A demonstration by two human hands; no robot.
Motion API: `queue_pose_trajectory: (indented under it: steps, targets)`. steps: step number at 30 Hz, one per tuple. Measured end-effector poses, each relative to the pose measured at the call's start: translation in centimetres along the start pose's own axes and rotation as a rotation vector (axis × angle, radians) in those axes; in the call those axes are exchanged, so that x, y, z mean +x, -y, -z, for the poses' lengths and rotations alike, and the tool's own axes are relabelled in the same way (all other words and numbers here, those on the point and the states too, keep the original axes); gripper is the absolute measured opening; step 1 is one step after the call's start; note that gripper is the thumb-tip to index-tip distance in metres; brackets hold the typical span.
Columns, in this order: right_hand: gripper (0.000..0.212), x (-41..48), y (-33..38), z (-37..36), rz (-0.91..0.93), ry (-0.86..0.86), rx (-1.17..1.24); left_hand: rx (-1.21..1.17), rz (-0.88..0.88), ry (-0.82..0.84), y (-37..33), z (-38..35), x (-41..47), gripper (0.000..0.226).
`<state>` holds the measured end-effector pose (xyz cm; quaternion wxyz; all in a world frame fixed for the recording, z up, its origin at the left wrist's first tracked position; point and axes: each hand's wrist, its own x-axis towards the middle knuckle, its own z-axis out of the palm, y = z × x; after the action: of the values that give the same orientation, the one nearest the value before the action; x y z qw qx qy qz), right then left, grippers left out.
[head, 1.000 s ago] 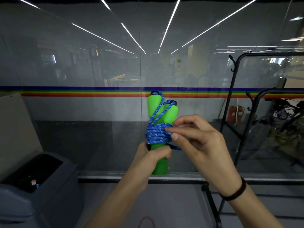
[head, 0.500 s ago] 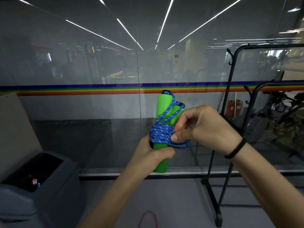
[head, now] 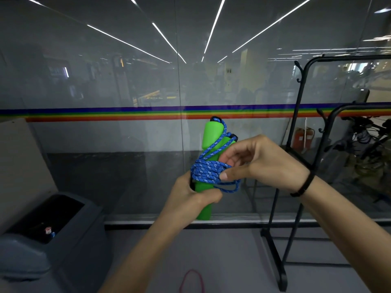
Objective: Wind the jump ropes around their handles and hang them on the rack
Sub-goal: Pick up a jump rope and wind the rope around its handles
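Observation:
Two green foam handles (head: 210, 135) stand upright side by side at mid-frame, bound by a blue speckled rope (head: 206, 171) wound several times round their middle. My left hand (head: 190, 196) grips the lower part of the handles. My right hand (head: 257, 163) curls over the coil from the right, thumb and fingers pinching the rope. A short loop of rope hangs out below the right thumb. The black metal rack (head: 296, 115) stands to the right, its top bar above hand height.
A glass wall with a rainbow stripe (head: 105, 114) runs close in front. A grey bin (head: 48, 233) sits at lower left. A red rope loop (head: 191, 281) lies on the floor by my feet. The rack's black foot (head: 275, 259) stretches along the floor at right.
My right hand has turned over the coil and tucked its fingers behind the handles. A loose loop now hangs below the coil. The view has shifted slightly left of the rack.

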<state>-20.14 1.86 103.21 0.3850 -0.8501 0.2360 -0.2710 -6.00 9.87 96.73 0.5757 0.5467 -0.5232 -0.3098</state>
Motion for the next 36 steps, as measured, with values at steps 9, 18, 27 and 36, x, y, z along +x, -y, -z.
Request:
queue_pose_trajectory:
  steps: [9, 18, 27, 36]
  targets:
    - [0.017, -0.2, -0.3, -0.4, 0.027, 0.012, -0.095, 0.039, -0.002, -0.007, 0.7, 0.4, -0.2, 0.021]
    - [0.018, -0.5, -1.1, -2.1, 0.053, -0.185, 0.218, -0.039, 0.020, -0.028, 0.2, 0.3, -0.1, 0.013]
    - [0.010, -0.3, -0.7, -0.7, 0.085, -0.065, -0.337, 0.044, 0.031, -0.062, 1.1, 0.2, 0.0, 0.027]
    - [0.009, -0.3, -0.5, -1.9, 0.304, -0.213, -0.621, -0.097, 0.177, -0.053, 0.7, -0.5, -0.2, 0.009]
